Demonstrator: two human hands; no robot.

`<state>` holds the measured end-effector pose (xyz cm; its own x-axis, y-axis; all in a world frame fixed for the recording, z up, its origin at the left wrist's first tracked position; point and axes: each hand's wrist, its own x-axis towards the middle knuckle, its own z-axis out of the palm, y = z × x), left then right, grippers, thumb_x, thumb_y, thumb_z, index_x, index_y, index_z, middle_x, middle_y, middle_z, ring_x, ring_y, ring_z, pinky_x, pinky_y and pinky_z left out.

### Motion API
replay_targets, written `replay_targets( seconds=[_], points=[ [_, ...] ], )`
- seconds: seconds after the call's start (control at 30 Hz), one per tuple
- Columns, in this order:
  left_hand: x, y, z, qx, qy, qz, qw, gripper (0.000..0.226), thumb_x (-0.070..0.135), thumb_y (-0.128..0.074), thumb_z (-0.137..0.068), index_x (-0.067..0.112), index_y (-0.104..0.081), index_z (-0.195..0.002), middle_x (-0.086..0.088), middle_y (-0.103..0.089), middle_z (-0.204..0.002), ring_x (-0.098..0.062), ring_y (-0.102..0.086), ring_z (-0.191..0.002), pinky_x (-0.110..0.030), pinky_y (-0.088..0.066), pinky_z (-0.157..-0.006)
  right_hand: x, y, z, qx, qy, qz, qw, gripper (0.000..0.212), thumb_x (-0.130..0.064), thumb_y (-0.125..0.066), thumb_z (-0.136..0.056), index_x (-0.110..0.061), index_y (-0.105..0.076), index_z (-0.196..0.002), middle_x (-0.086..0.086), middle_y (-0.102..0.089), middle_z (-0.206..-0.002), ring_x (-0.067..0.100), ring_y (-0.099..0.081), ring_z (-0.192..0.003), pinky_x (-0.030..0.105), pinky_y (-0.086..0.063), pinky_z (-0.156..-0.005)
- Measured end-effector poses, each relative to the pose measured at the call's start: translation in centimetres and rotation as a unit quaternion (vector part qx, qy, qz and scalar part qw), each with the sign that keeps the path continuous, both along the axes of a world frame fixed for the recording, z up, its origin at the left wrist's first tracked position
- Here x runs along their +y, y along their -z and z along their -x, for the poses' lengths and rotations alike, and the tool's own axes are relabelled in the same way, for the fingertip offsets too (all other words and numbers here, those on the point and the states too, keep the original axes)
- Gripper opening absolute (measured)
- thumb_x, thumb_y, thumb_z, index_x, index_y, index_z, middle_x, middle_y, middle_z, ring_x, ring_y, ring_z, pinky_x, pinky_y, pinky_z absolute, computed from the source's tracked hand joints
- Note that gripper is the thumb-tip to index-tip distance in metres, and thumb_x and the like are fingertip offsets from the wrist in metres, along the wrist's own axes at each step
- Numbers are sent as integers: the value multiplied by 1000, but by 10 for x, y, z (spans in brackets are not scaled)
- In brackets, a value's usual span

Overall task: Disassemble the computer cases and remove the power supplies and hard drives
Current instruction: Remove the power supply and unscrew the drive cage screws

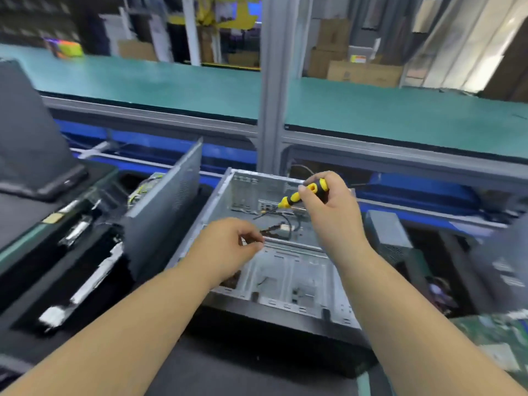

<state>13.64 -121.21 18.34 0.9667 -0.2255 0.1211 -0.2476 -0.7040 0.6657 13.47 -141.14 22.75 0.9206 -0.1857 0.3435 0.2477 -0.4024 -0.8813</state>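
1. The open computer case [285, 270] is lying on the bench's dark mat [257, 364], toward the near edge, looking largely stripped; no power supply or hard drive is showing inside it.
2. The left hand [228, 241] is hovering over the case's left wall, fingertips pinched together on something too small to identify.
3. The right hand [328, 207] is gripping the yellow-and-black screwdriver [303, 194], tip angling toward loose cables [281, 224] mid-case.
4. Advice: steady the case, seat the tip squarely before turning, and keep cables clear.
5. A detached side panel [168, 207] is leaning left of the case.
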Motion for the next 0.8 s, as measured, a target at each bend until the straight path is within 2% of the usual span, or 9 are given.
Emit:
replay_targets(
  seconds=[0.1, 0.17, 0.27, 0.4, 0.6, 0.67, 0.8],
  points=[
    [44, 3, -4, -16, -72, -1, 997, 12, 31, -75, -82, 39, -67, -87, 20, -60, -89, 1, -54, -84, -20, -43, -74, 33, -3, -10, 3, -35, 25, 999, 10, -31, -62, -95, -26, -55, -89, -23, -56, -67, -5, -49, -58, 8, -39, -50],
    [69, 8, -7, -16, -98, -32, 995, 23, 33, -78, -81, 35, -65, -99, 15, -53, -102, -5, -52, -91, -25, -44, -84, 53, -3, -14, 11, -51, 43, 998, 11, -31, -61, -96, -26, -55, -89, -22, -56, -68, -4, -49, -58, 11, -39, -49],
    [94, 16, -12, 16, -113, -61, 992, 35, 35, -79, -80, 32, -62, -111, 9, -49, -114, -13, -51, -104, -32, -46, -92, 77, -2, -20, 30, -64, 83, 994, 13, -34, -61, -96, -26, -54, -88, -18, -59, -76, -2, -50, -61, 24, -40, -54],
    [106, 28, -18, 37, -86, -47, 994, 34, 33, -77, -81, 34, -62, -112, 9, -49, -120, -14, -49, -114, -31, -44, -96, 100, 0, -24, 47, -63, 142, 987, 14, -37, -61, -95, -27, -53, -89, -6, -59, -76, 15, -54, -68, 37, -48, -59],
    [108, 39, -30, 43, -56, -12, 997, 49, 32, -74, -82, 37, -55, -127, 12, -44, -129, -10, -48, -116, -28, -42, -96, 115, 6, -29, 57, -66, 163, 983, 11, -37, -61, -95, -31, -53, -91, -5, -58, -78, 13, -52, -66, 28, -41, -57],
    [109, 43, -34, 59, -46, 19, 997, 46, 28, -68, -87, 38, -53, -130, 15, -42, -131, -5, -48, -114, -24, -38, -93, 118, 8, -30, 60, -63, 173, 981, 10, -36, -61, -95, -31, -53, -91, -7, -58, -78, 11, -51, -66, 27, -40, -58],
    [117, 48, -37, 122, -59, 185, 973, 36, 12, -50, -96, 36, -62, -120, 16, -55, -125, 3, -54, -108, -14, -40, -85, 119, 9, -29, 75, -59, 173, 980, 11, -36, -62, -94, -31, -54, -90, -9, -59, -75, 8, -50, -64, 28, -41, -58]
  ],
)
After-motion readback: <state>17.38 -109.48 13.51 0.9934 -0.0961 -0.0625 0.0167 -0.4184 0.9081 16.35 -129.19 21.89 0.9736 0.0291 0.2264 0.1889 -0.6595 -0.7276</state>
